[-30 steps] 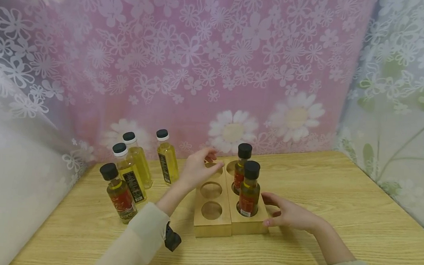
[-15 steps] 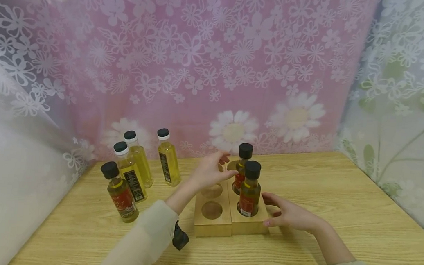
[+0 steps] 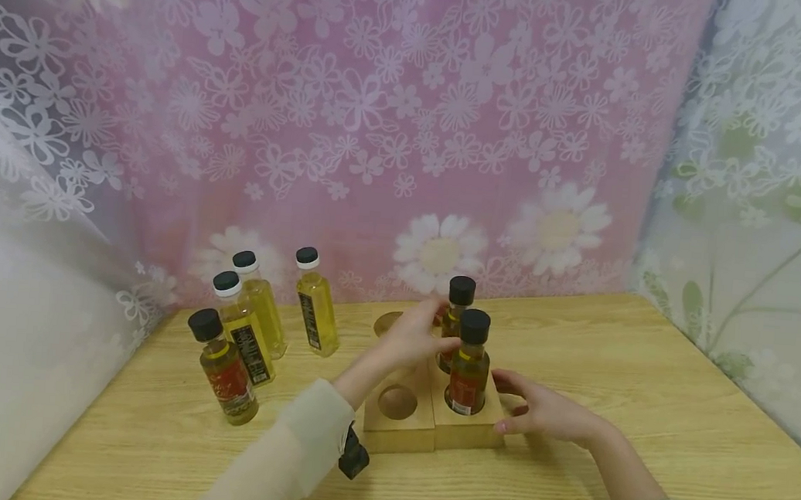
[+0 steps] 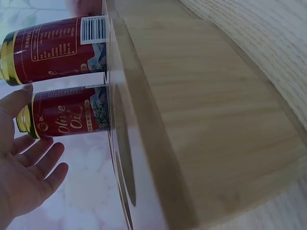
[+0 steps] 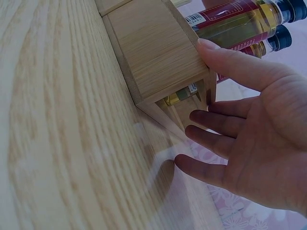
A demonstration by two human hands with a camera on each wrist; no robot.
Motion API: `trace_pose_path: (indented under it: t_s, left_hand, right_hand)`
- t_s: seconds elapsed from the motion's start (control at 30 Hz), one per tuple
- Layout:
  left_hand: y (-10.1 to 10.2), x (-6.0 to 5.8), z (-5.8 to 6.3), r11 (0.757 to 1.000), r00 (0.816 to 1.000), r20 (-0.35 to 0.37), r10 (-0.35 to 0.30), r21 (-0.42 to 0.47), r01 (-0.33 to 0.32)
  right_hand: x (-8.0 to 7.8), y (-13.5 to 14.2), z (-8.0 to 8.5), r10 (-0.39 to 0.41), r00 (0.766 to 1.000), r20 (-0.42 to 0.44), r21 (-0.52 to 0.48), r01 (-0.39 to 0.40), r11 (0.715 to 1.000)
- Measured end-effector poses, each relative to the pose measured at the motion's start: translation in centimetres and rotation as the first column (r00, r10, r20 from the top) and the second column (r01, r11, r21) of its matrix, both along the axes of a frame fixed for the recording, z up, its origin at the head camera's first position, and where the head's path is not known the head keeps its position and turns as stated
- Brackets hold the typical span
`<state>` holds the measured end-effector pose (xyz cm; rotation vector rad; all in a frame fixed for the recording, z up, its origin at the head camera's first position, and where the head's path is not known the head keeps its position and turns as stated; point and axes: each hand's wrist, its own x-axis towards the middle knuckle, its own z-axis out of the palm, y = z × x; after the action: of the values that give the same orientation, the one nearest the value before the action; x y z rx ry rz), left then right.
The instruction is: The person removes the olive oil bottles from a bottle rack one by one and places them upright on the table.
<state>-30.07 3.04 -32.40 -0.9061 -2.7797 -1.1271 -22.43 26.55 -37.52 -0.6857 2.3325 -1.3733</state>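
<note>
Two wooden holders stand side by side, a left holder [image 3: 397, 439] and a right holder [image 3: 469, 438], with round holes in their tops. Two olive oil bottles with red labels and black caps stand upright in the right one, a front bottle [image 3: 468, 379] and a rear bottle [image 3: 452, 327]. My left hand [image 3: 411, 340] reaches over the left holder to the rear bottle. In the left wrist view, that hand's thumb [image 4: 21, 98] lies at the bottle's neck and its fingers are loosely spread behind. My right hand [image 3: 556, 412] touches the right holder's front right corner, its fingers relaxed.
At the left on the wooden table [image 3: 128, 448] stands another red-labelled bottle [image 3: 229, 381]. Behind it are clear bottles of yellow oil: a labelled one [image 3: 252, 344], one at its back [image 3: 265, 306], and a separate one [image 3: 317, 314]. A floral curtain [image 3: 381, 125] hangs behind.
My left hand has moved right and nearer, from above the left holder's rear hole to the rear bottle. My right hand has stayed at the corner.
</note>
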Motion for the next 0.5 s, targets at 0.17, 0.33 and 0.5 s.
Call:
trace_pose_path:
  t_s: [0.17,0.33,0.5]
  left_hand:
    - [0.55,-0.01,-0.02,1.000,1.000,0.003,0.019,-0.013,-0.019]
    - [0.83,-0.13,0.00,0.999,0.999,0.001,0.037,-0.020,-0.037]
    - [0.99,-0.27,-0.28,0.998,0.999,-0.022,0.049,-0.043,-0.050]
  right_hand:
    - [0.02,0.05,0.05,-0.005,1.000,-0.010,0.012,0.005,1.000]
    - [-0.13,0.06,-0.14,-0.014,1.000,0.000,0.020,0.014,1.000]
    - [-0.17,0.05,-0.39,-0.003,1.000,-0.010,0.016,0.003,1.000]
